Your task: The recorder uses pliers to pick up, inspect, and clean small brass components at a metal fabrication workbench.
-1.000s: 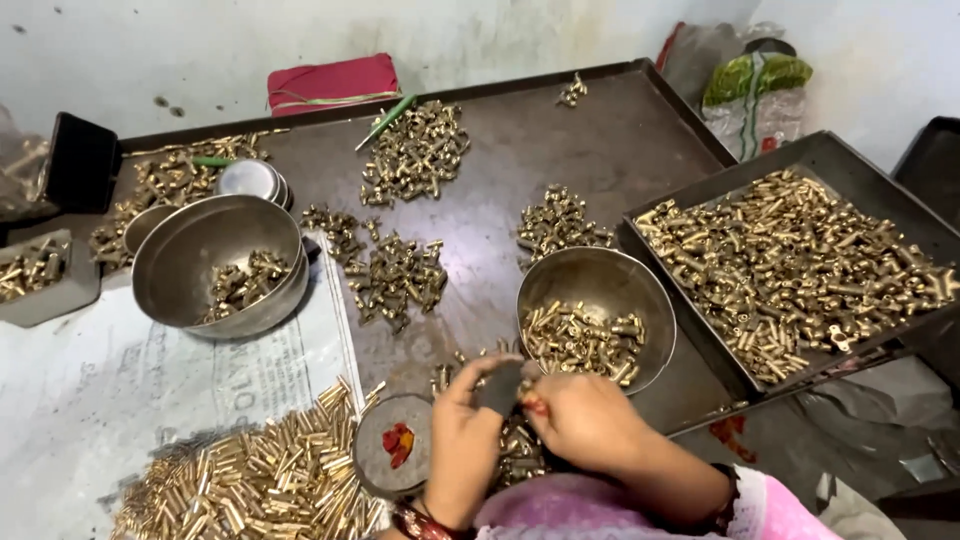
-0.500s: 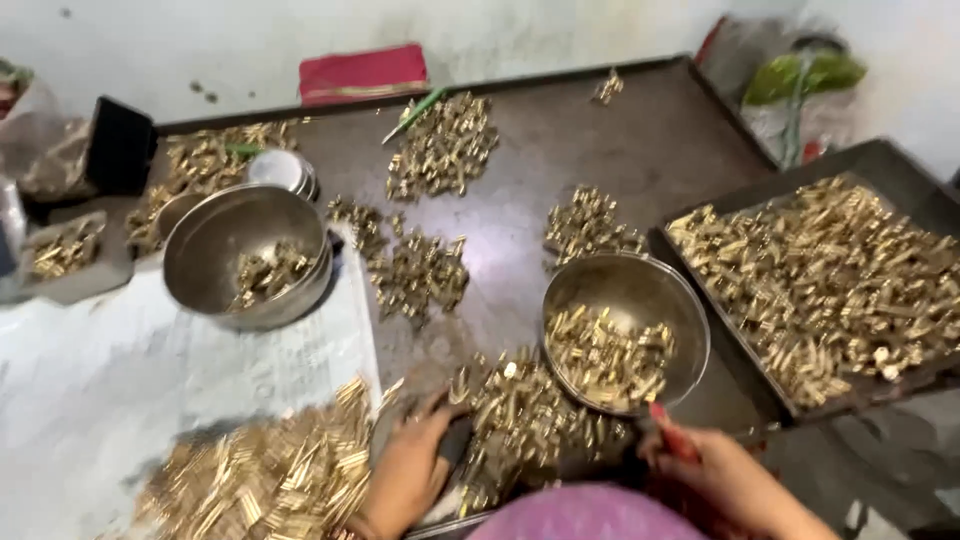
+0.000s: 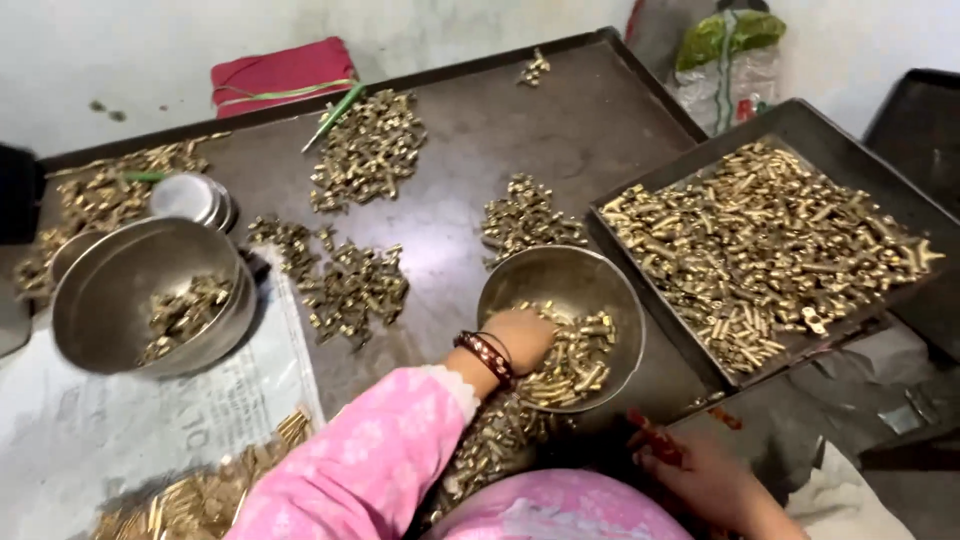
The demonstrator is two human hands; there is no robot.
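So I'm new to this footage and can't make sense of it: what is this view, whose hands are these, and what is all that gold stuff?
There is no machine here. The view comes from a camera worn on a person's head, looking down at their own two hands. The left hand, in a pink sleeve with a dark bracelet, reaches into a steel bowl of small brass-coloured metal parts. The right hand rests low near the edge, seemingly pinching something small and red; I can't tell what. On the dark work tray lie several heaps of the same parts. A second steel bowl sits to the left, and a separate tray full of parts stands to the right.
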